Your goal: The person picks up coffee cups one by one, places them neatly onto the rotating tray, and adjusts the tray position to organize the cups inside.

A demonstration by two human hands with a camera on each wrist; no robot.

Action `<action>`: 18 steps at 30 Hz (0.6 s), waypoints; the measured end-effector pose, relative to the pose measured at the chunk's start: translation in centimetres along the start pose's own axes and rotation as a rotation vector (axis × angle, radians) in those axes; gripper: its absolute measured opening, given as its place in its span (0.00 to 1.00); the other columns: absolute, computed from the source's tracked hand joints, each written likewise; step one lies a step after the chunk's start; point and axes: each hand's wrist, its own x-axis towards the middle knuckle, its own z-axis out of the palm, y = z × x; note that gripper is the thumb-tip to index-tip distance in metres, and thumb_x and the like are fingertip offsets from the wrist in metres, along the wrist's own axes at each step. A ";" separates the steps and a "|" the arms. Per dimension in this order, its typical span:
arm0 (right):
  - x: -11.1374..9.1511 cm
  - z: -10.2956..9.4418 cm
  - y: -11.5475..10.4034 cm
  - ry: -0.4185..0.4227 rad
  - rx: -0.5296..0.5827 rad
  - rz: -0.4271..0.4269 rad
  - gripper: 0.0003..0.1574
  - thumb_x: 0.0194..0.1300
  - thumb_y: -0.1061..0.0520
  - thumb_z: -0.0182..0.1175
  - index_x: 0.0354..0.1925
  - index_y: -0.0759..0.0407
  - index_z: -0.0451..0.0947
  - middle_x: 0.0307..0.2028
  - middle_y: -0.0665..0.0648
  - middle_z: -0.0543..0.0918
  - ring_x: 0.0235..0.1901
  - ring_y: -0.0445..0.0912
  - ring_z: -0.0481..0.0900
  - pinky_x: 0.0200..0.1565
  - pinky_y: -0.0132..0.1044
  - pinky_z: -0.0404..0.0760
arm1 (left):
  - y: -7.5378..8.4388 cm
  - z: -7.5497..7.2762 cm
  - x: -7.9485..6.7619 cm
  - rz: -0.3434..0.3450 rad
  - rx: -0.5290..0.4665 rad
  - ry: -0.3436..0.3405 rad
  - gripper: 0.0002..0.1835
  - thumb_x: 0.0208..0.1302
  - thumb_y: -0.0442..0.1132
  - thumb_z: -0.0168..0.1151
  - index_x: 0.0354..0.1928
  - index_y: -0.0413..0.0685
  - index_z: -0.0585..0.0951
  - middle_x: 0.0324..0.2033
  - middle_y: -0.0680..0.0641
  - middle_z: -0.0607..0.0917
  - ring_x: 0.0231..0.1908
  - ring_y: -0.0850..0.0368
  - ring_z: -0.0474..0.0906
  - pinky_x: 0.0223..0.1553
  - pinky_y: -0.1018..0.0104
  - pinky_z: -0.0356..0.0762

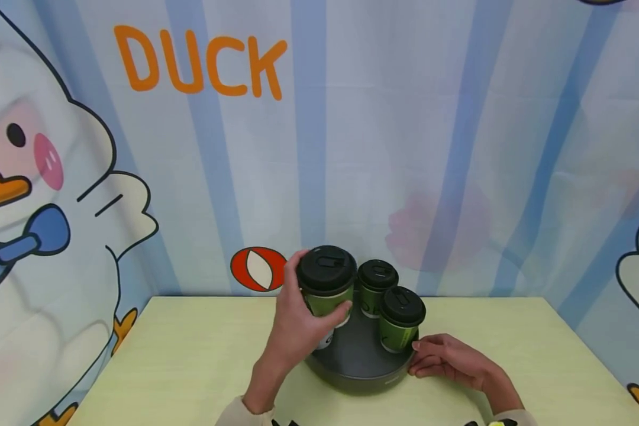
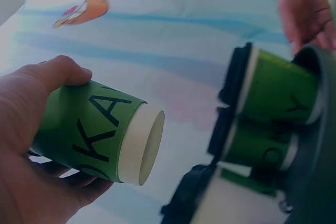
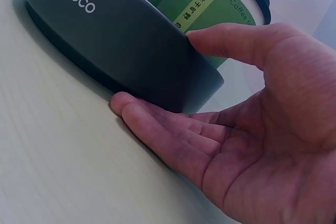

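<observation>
My left hand grips a green paper coffee cup with a black lid, its thumb and fingers wrapped round the side. That cup is raised, and its pale base shows apart from the round dark grey tray in the left wrist view. On the tray stand two smaller green lidded cups, one at the front right and one behind. Another lidded cup is partly hidden under the raised one. My right hand holds the tray's right edge, thumb at the rim and fingers low along its side.
The tray, marked "ecoco", sits on a pale yellow table. Behind the table hangs a blue striped curtain with a printed duck and the word DUCK.
</observation>
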 end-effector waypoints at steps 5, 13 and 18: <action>-0.1 0.0 -0.1 0.004 0.007 0.005 0.27 0.82 0.54 0.52 0.60 0.79 0.69 0.47 0.65 0.85 0.48 0.51 0.87 0.58 0.44 0.84 | -0.6 2.7 -0.9 -0.054 0.013 -0.084 0.53 0.56 0.43 0.81 0.77 0.53 0.56 0.63 0.50 0.77 0.59 0.54 0.77 0.60 0.48 0.80; 0.0 0.0 0.1 -0.001 0.006 0.010 0.29 0.82 0.53 0.52 0.64 0.79 0.67 0.48 0.64 0.85 0.49 0.51 0.87 0.58 0.44 0.84 | -1.9 5.0 -2.9 -0.093 0.105 -0.117 0.53 0.57 0.48 0.80 0.77 0.59 0.55 0.64 0.48 0.75 0.62 0.51 0.75 0.62 0.44 0.77; 0.0 -0.1 0.2 0.011 0.002 0.005 0.30 0.81 0.54 0.53 0.64 0.79 0.67 0.48 0.64 0.85 0.49 0.52 0.87 0.57 0.43 0.84 | -3.0 5.9 -4.6 -0.087 0.155 -0.089 0.53 0.56 0.45 0.81 0.77 0.54 0.55 0.67 0.47 0.73 0.64 0.49 0.73 0.64 0.43 0.75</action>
